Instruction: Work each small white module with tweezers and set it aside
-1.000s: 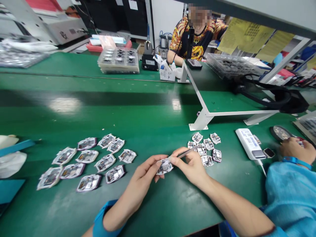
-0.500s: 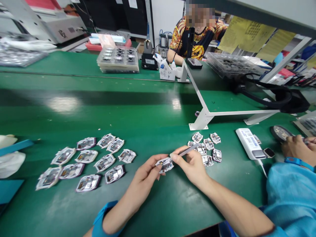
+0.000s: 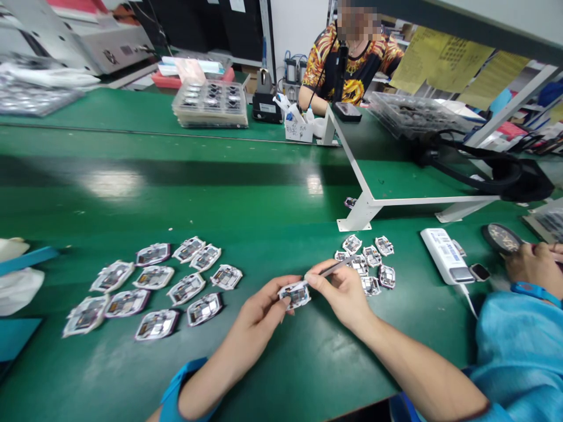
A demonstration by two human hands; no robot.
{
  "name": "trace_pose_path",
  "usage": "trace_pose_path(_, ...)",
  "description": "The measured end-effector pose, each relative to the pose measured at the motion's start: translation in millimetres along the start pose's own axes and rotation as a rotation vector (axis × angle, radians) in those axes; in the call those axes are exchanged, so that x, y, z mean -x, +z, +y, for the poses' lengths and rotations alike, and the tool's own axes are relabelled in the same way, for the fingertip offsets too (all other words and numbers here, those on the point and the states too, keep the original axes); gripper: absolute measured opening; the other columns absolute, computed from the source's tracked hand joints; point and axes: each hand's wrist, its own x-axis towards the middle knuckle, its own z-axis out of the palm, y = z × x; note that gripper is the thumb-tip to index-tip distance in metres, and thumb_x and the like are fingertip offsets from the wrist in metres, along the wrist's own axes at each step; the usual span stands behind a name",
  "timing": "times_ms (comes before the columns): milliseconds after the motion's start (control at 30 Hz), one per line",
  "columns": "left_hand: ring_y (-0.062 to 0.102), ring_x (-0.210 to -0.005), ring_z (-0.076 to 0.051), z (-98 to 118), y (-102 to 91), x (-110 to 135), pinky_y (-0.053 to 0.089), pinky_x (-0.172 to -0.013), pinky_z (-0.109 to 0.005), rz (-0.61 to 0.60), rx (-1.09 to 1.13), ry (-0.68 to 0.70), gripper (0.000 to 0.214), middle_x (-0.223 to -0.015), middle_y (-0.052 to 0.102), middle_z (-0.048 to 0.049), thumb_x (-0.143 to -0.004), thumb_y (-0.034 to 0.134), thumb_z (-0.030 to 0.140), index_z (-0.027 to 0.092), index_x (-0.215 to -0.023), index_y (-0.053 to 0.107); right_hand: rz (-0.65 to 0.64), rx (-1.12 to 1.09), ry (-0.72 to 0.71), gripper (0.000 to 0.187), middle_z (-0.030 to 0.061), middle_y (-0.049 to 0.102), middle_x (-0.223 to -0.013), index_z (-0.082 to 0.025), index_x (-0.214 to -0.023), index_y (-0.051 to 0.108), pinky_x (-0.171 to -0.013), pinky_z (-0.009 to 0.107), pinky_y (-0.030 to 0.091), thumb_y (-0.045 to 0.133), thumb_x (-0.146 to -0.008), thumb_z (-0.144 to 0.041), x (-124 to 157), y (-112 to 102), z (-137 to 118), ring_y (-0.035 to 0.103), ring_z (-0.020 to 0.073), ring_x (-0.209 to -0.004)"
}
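Note:
My left hand pinches a small white-edged electronic part just above the green table. My right hand is closed on thin metal tweezers whose near end meets the part's upper edge. Several similar parts lie spread on the table to the left of my hands. A tighter cluster of several smaller parts lies just right of and behind my right hand.
A co-worker's hand and blue sleeve are at the right, near a white device and a round black disc. A white metal stand rises behind. Stacked clear trays and another seated person are across the table.
My hands and the part have barely shifted. The co-worker's hand at the right has moved further right and up toward the frame's edge.

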Motion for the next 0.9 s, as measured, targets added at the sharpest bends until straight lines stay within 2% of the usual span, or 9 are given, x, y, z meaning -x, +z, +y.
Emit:
trace_pose_path(333, 0.058, -0.070, -0.020, -3.0, -3.5, -1.0, 0.047, -0.067, -0.030, -0.033, -0.087, 0.001, 0.032, -0.078, 0.068, -0.0032, -0.082, 0.060, 0.034, 0.020, -0.109, 0.068, -0.006, -0.001, 0.009, 0.013, 0.0018, 0.073, -0.070, -0.020, -0.073, 0.072, -0.066, 0.030, 0.052, 0.075, -0.076, -0.032, -0.3, 0.0, 0.1, 0.066, 0.0180, -0.067)
trace_pose_path(600, 0.059, -0.077, -0.022, -5.0, -7.8, -2.0, 0.048, -0.074, -0.032, -0.106, -0.221, 0.013, 0.039, -0.084, 0.066, -0.0053, -0.085, 0.051, 0.036, 0.016, -0.116, 0.063, -0.026, 0.034, -0.027, 0.011, 0.0024, 0.074, -0.073, -0.019, -0.075, 0.072, -0.069, 0.030, 0.052, 0.073, -0.077, -0.030, 0.2, -1.2, -0.3, 0.067, 0.0184, -0.071)
trace_pose_path(900, 0.059, -0.077, -0.020, -0.1, -8.6, -3.0, 0.048, -0.075, -0.030, -0.156, -0.277, 0.069, 0.034, -0.085, 0.066, -0.0039, -0.088, 0.045, 0.036, 0.018, -0.110, 0.063, -0.042, 0.066, -0.044, 0.010, 0.0022, 0.074, -0.073, -0.019, -0.075, 0.072, -0.069, 0.029, 0.052, 0.072, -0.079, -0.028, 1.0, -1.5, 0.7, 0.067, 0.0180, -0.071)
